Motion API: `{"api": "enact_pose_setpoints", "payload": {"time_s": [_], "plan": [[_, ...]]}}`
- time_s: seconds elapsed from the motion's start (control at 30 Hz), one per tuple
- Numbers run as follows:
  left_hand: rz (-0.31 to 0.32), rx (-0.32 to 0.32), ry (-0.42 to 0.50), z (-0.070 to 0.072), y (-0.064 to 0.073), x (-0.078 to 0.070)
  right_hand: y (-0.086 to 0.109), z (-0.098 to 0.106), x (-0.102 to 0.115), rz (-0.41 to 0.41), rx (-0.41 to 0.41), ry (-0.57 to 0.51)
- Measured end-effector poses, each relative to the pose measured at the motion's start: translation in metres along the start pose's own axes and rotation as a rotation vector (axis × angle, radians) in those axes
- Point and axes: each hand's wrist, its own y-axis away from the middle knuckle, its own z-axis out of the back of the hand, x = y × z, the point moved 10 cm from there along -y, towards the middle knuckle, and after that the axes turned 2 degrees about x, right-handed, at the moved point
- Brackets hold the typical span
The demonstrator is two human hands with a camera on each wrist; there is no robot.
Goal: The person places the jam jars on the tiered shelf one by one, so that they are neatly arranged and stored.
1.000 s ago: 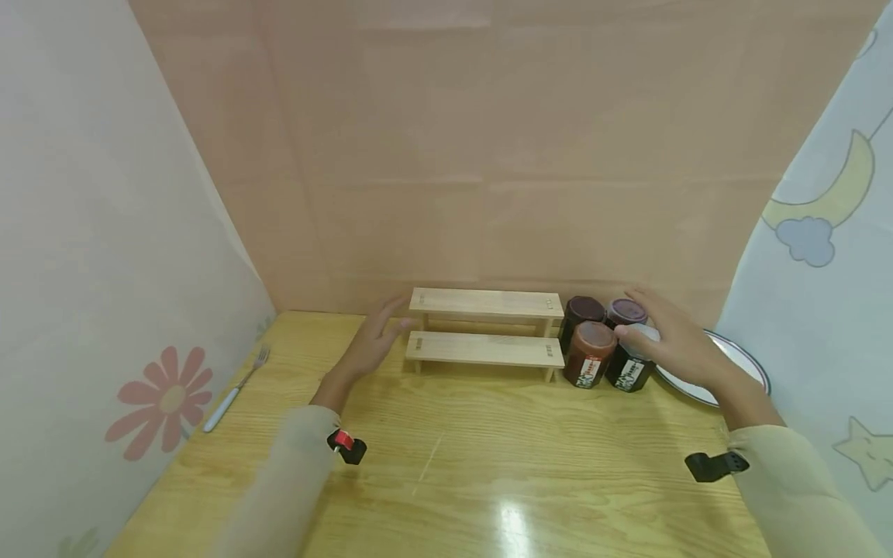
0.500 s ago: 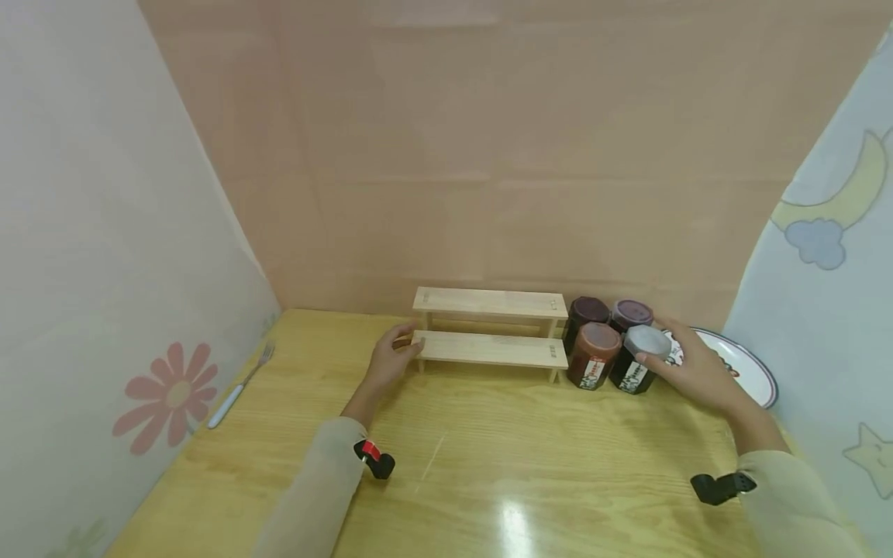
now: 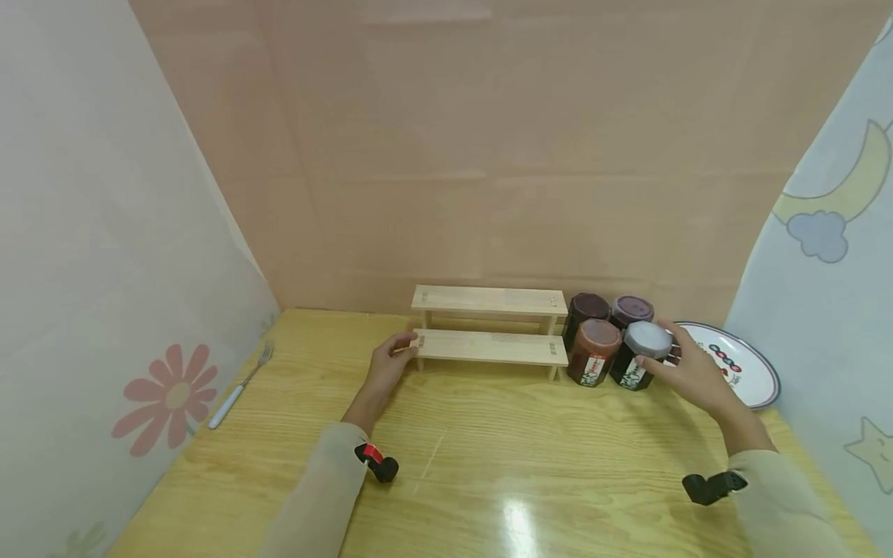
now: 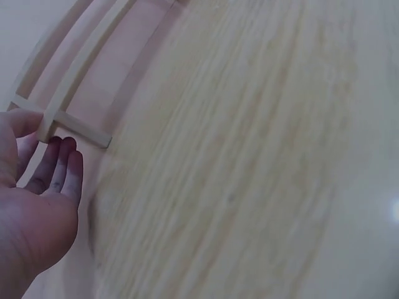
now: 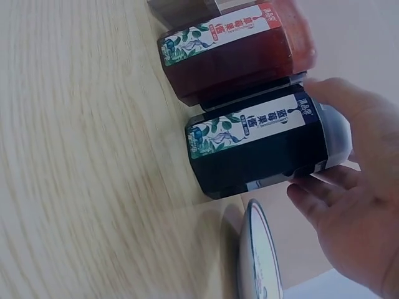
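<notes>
At the left end of a two-tier wooden shelf [image 3: 488, 346], my left hand [image 3: 387, 364] pinches the lower board. The left wrist view has the thumb over that board end [image 4: 48, 124] and the fingertips beneath it. My right hand [image 3: 691, 370] grips a dark jam jar [image 3: 636, 364] with a whitish lid, thumb on the near side and fingers behind. The jar [image 5: 259, 140] has a white label with blue berries and stands on the table. Against it stands a red jam jar [image 3: 593, 356] with an orange-red lid. Two more dark jars [image 3: 587, 306] with purplish lids are behind them.
A white plate [image 3: 753, 372] with a dark rim and printed pattern lies right of the jars, partly behind the right hand. Far left on the wooden table [image 3: 530, 449] lies a fork [image 3: 240, 386] with a pale handle. Cloth-like walls enclose the back and both sides.
My left hand has moved right to the shelf's lower board and taken hold of its end. My right hand has come down from over the jars to grip the white-lidded one.
</notes>
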Motion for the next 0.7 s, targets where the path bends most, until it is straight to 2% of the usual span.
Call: {"api": "enact_pose_setpoints", "payload": {"time_s": [0.13,0.37,0.7], "plan": [[0.017,0.006,0.029,-0.001,-0.001,0.006,-0.001,0.0,-0.004,0.006,-0.022,-0.062],[0.008,0.053,0.073,-0.002,-0.004,0.008,-0.003,0.0,-0.017,0.008,-0.047,-0.201],[-0.022,0.071,0.06,-0.002,-0.003,0.009,-0.006,-0.007,-0.029,-0.032,-0.055,-0.228]]}}
